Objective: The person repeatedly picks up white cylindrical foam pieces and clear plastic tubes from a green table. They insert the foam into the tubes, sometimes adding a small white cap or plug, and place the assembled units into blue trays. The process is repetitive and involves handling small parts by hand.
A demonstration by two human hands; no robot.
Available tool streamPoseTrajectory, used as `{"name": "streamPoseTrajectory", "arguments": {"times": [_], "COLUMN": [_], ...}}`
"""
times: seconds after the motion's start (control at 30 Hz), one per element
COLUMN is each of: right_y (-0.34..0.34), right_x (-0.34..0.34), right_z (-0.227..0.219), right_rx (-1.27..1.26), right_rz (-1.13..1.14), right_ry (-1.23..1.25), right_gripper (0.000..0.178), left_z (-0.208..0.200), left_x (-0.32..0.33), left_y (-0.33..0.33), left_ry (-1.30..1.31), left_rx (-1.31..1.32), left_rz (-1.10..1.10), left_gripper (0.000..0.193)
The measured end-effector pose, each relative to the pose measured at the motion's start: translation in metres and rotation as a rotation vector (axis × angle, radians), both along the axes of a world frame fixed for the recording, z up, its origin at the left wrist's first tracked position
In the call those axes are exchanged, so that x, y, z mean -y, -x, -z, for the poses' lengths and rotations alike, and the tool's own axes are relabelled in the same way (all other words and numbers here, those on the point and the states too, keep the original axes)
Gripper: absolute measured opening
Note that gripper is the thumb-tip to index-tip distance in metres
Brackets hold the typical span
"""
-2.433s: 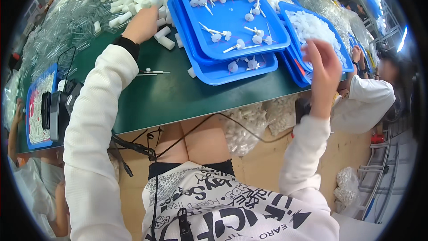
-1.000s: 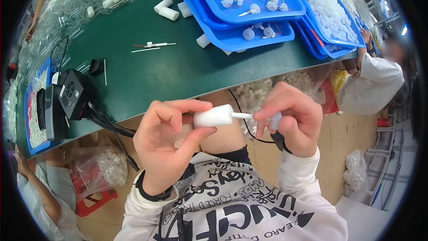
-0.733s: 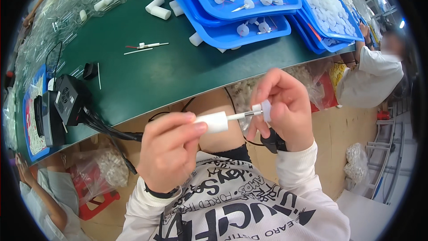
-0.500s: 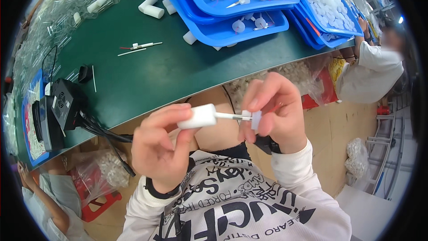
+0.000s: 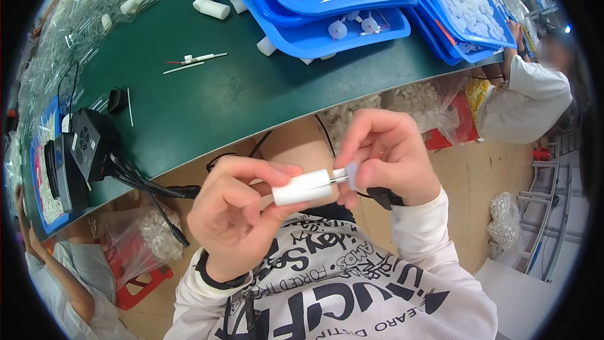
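My left hand (image 5: 236, 211) pinches a white plastic cylinder (image 5: 302, 189) between thumb and fingers, in front of my body below the table edge. Opposite it, my right hand (image 5: 390, 164) grips a translucent white disc-shaped cap (image 5: 352, 176) by its rim. A thin metal-ended stem joins the cap to the cylinder, and most of it sits inside the cylinder's open end. Only a short stretch of the stem shows between the two pieces. The fingers partly hide the cap.
Stacked blue trays (image 5: 352, 38) hold stemmed caps; another blue tray (image 5: 497, 41) is heaped with white discs. White cylinders (image 5: 214, 9) and clear tubes lie far left. Thin rods (image 5: 189, 66) lie on the green table (image 5: 207, 107). A black device (image 5: 94, 141) stands left. A co-worker (image 5: 535, 94) sits right.
The two hands have come closer together. The stem, which stood out at length before, has slid into the cylinder, leaving a short part showing near the cap.
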State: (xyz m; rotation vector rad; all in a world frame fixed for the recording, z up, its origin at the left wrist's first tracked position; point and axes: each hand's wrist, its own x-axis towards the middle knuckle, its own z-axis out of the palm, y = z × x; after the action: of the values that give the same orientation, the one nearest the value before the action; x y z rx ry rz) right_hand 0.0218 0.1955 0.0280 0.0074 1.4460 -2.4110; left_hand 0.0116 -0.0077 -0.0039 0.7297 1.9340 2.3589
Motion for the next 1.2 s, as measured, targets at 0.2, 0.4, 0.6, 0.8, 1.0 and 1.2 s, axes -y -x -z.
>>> {"name": "streamPoseTrajectory", "arguments": {"times": [0.2, 0.4, 0.6, 0.8, 1.0, 1.2], "right_y": [-0.001, -0.007, -0.008, -0.017, -0.013, -0.002], "right_x": [0.007, 0.007, 0.0, 0.01, 0.014, -0.006], "right_z": [0.014, 0.019, 0.007, 0.013, 0.017, 0.009], "right_rx": [-0.037, -0.221, -0.722, -0.565, -0.532, -0.854], "right_rz": [0.106, 0.11, 0.113, 0.23, 0.342, 0.298], "right_ry": [0.043, -0.146, -0.672, -0.506, -0.414, -1.076], "right_gripper": [0.019, 0.025, 0.035, 0.033, 0.066, 0.064], "left_z": [0.003, 0.004, -0.002, 0.001, 0.001, 0.009], "left_x": [-0.002, -0.001, 0.003, 0.002, -0.002, 0.001], "left_y": [-0.002, -0.002, -0.003, -0.006, -0.007, 0.003], "left_ry": [0.013, -0.011, -0.01, 0.003, 0.05, 0.203], "left_rx": [0.039, 0.037, 0.163, 0.017, 0.022, 0.046], "left_rz": [-0.106, -0.098, -0.06, -0.038, -0.101, 0.007], "left_gripper": [0.043, 0.036, 0.038, 0.04, 0.039, 0.035]}}
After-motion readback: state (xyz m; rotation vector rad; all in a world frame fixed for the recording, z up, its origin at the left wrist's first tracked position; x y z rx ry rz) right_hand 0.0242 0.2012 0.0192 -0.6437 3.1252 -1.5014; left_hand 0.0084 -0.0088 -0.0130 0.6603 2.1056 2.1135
